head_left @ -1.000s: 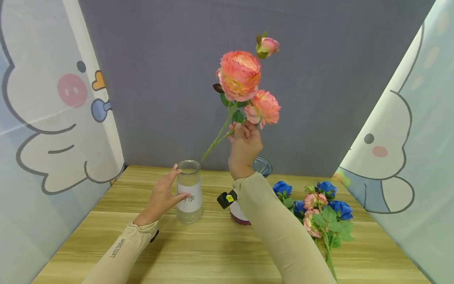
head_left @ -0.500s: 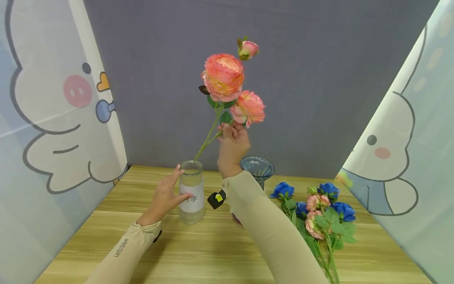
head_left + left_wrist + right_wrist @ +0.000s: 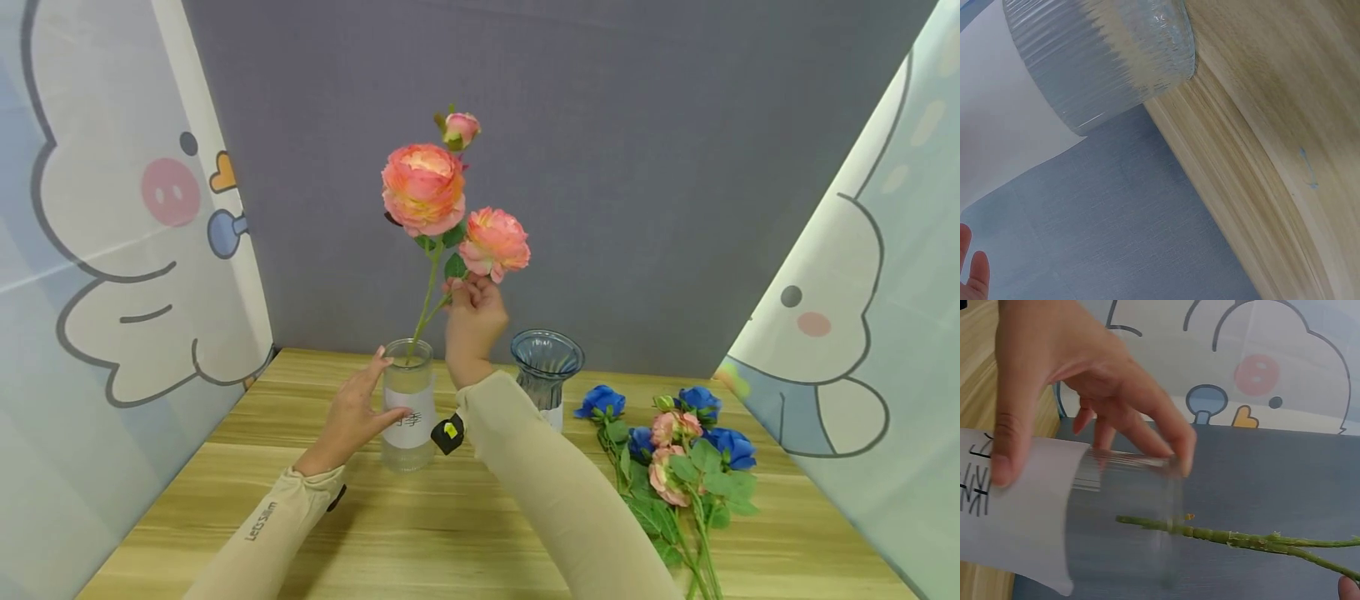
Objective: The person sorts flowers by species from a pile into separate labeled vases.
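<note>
Left hand (image 3: 351, 417): nearer of the two; at left side of glass jar (image 3: 408, 382), holding with thumb on white label (image 3: 422, 435) and index finger bent at the rim.
Glass jar: upright on surface (image 3: 420, 533), long axis vertical, mouth upward; touched by left hand, below and a little to left of right hand (image 3: 476, 321).
Stem (image 3: 1222, 536): lower tip inside jar mouth, just under the rim and well above the bottom; leaning from there up and slightly to the right.
Stem against mouth: by judgement, the most important relation for now; axis somewhat tilted to the vertical jar, in right wrist view not far from parallel. Contact with inner wall: cannot tell.
Right hand: higher and further to right; pinching the side branch, just below lower bloom (image 3: 495, 242); closer to blooms than to stem tip.
Flower spray (image 3: 453, 236): mostly above the jar, with two full blooms and one bud at the top.
Blue vase (image 3: 542, 385): to right of jar and apart from it, partly hidden by right sleeve (image 3: 566, 500).
</note>
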Demonstrator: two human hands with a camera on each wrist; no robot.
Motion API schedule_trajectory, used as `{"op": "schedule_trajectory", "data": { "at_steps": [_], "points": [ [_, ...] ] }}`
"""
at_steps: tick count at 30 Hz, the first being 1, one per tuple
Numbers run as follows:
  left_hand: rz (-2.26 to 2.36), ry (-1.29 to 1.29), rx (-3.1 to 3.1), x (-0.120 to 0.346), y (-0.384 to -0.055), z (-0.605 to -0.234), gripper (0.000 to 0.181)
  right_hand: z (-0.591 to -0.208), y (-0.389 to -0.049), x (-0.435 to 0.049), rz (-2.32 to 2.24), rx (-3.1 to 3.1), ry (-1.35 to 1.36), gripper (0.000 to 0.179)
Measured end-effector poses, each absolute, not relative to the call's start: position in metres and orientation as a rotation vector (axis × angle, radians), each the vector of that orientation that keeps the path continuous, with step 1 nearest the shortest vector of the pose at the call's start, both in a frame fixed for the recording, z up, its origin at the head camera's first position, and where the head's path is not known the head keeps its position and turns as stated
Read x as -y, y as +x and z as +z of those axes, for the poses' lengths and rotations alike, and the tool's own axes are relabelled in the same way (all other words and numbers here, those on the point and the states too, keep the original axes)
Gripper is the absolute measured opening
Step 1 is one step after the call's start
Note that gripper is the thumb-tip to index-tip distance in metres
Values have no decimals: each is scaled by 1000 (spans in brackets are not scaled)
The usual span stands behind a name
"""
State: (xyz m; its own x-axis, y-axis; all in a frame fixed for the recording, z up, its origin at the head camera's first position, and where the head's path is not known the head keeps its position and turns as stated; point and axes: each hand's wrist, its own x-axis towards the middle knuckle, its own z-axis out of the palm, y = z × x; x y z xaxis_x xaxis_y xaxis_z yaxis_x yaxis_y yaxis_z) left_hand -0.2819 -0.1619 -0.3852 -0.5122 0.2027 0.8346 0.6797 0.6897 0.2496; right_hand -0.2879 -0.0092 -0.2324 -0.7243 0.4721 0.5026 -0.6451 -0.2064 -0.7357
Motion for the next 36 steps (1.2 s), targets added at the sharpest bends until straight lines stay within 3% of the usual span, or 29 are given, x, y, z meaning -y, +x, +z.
{"op": "schedule_trajectory", "data": {
  "at_steps": [28,36],
  "points": [
    [-738,-667,2079,163,-280,-387,84,-294,-287,24,1940,1454,220,4],
    [-714,-697,2064,163,-282,-385,94,-300,-290,25,1964,1462,199,6]
  ]
}}
